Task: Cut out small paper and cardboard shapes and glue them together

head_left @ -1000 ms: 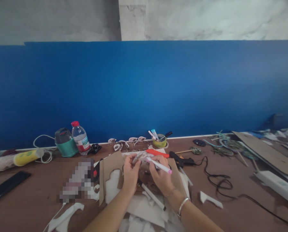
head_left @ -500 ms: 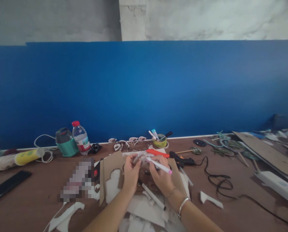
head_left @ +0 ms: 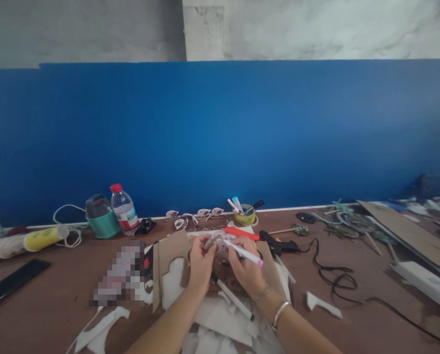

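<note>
My left hand [head_left: 202, 256] is closed on a small whitish cut-out piece [head_left: 217, 241], pinched between thumb and fingers. In my right hand [head_left: 247, 263] a white marker with a pink end [head_left: 246, 253] is gripped, its tip pointing left at the piece. The hands almost meet above a brown cardboard sheet with cut-out holes [head_left: 171, 246]. Below them a second white marker with a black end [head_left: 234, 297] lies on white paper scraps [head_left: 220, 319]. Beyond the hands are several small bird-shaped pieces [head_left: 204, 213] in white and grey.
An orange-red tool handle [head_left: 242, 233] and a black glue gun [head_left: 278, 244] with a trailing cord lie beyond my right hand. A yellow-green tape roll [head_left: 244, 216] holds pens. A water bottle [head_left: 125, 211] and a phone [head_left: 15, 282] are to the left, a white power strip [head_left: 424, 285] far right.
Hardly anything differs. My right hand keeps the marker against the piece with only a very slight shift, and my left hand holds steady.
</note>
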Demonstrator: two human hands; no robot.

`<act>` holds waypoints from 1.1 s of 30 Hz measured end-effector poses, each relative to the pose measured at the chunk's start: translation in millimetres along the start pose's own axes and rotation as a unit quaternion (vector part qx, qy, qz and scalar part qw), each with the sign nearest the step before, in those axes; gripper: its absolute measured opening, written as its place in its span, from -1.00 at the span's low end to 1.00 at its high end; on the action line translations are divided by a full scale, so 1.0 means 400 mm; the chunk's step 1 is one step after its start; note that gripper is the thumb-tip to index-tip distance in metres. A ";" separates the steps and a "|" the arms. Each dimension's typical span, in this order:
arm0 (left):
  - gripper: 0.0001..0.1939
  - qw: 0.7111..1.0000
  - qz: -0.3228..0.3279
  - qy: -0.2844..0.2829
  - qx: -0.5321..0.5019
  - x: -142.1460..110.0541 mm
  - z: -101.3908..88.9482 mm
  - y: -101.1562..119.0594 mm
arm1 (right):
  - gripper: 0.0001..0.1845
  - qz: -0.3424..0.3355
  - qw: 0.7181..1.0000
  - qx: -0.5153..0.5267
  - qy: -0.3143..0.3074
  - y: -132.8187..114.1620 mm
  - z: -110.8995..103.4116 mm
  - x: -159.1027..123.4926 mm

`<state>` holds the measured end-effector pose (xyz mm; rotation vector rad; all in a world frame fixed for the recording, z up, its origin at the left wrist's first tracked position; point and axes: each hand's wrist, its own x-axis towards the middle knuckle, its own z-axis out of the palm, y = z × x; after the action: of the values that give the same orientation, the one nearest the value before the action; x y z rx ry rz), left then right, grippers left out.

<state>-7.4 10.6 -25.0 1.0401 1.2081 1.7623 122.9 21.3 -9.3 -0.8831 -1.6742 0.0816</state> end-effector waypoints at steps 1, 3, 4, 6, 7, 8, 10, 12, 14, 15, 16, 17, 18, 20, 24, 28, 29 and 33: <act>-0.76 1.000 0.000 0.002 0.002 0.000 0.000 -0.001 | -0.93 0.000 1.000 -0.001 0.001 0.000 0.000 0.000; -0.75 1.000 -0.003 0.005 0.003 0.001 -0.002 -0.004 | -0.93 0.001 1.000 -0.003 0.005 0.002 0.002 -0.001; -0.74 1.000 -0.005 0.003 0.001 0.001 -0.002 -0.005 | -0.94 0.001 1.000 -0.005 0.007 0.003 0.003 -0.002; -0.73 1.000 -0.005 -0.003 -0.004 0.001 -0.003 -0.006 | -0.94 0.000 1.000 -0.009 0.012 0.005 0.004 -0.003; -0.73 1.000 -0.006 -0.004 -0.004 0.000 -0.002 -0.005 | -0.94 -0.002 1.000 -0.011 0.013 0.007 0.005 -0.003; -0.73 1.000 -0.007 -0.002 -0.003 0.000 -0.001 -0.003 | -0.94 -0.004 1.000 -0.013 0.014 0.008 0.005 -0.004; -0.72 1.000 -0.012 0.006 -0.004 -0.001 0.001 0.002 | -0.94 -0.005 1.000 -0.015 0.012 0.009 0.005 -0.004; -0.71 1.000 -0.017 0.011 -0.012 -0.002 0.003 0.006 | -0.94 0.000 1.000 -0.016 0.010 0.011 0.005 -0.005; -0.70 1.000 -0.019 0.009 -0.021 -0.002 0.004 0.007 | -0.93 0.008 1.000 -0.015 0.011 0.012 0.005 -0.006; -0.70 1.000 -0.019 0.006 -0.023 -0.002 0.003 0.006 | -0.93 0.011 1.000 -0.015 0.012 0.013 0.005 -0.007; -0.70 1.000 -0.019 0.004 -0.023 -0.001 0.003 0.004 | -0.93 0.013 1.000 -0.014 0.014 0.014 0.005 -0.008; -0.70 1.000 -0.019 0.004 -0.023 -0.001 0.002 0.003 | -0.93 0.014 1.000 -0.012 0.015 0.015 0.006 -0.008; -0.70 1.000 -0.018 0.005 -0.022 0.000 0.002 0.001 | -0.93 0.016 1.000 -0.011 0.016 0.016 0.006 -0.009; -0.70 0.999 -0.019 0.008 -0.024 0.000 0.000 -0.002 | -0.93 0.022 1.000 -0.007 0.021 0.017 0.005 -0.010; -0.71 0.999 -0.028 0.002 -0.034 -0.001 0.002 0.002 | -0.95 0.027 0.999 0.004 0.030 0.016 0.003 -0.010; -0.71 0.999 -0.032 0.010 -0.039 -0.003 0.005 0.011 | -0.96 0.024 0.999 0.012 0.032 0.012 0.003 -0.009; -0.71 0.999 -0.032 0.012 -0.039 -0.003 0.005 0.011 | -0.96 0.023 0.999 0.014 0.031 0.012 0.003 -0.009; -0.73 0.999 -0.026 0.007 -0.036 -0.003 0.005 0.009 | -0.97 0.018 0.999 0.019 0.025 0.010 0.004 -0.007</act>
<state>-5.6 9.3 -21.5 0.9479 1.1621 1.7613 123.6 23.1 -14.1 -0.8804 -1.6057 0.1140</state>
